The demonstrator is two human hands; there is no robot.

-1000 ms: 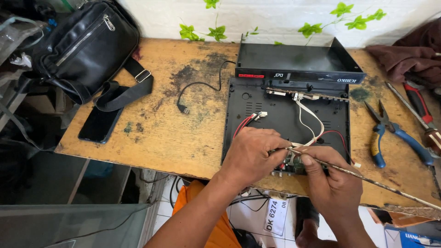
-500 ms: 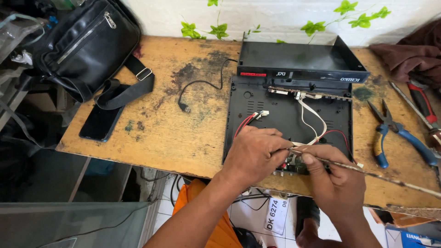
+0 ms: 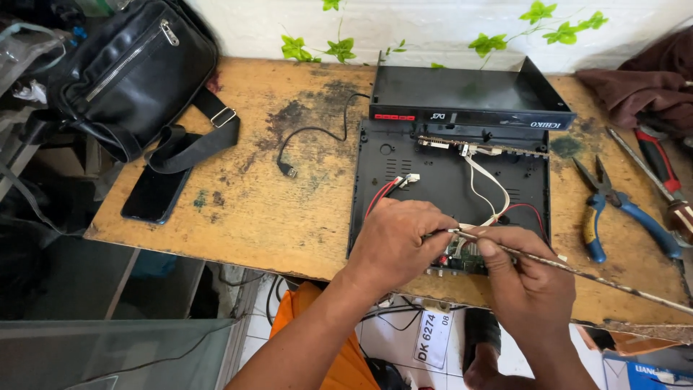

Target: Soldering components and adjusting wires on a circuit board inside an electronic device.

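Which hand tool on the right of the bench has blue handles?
The pliers, lying beside the open black case; the screwdriver farther right has a red and black handle.

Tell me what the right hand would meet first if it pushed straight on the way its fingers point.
The right hand points left toward the left hand; its fingertips would probably meet the left hand's fingers first, above the circuit board, though depth is unclear.

Black bag [image 3: 130,72], phone [image 3: 155,195] at left; blue-handled pliers [image 3: 613,209], screwdriver [image 3: 660,170] at right.
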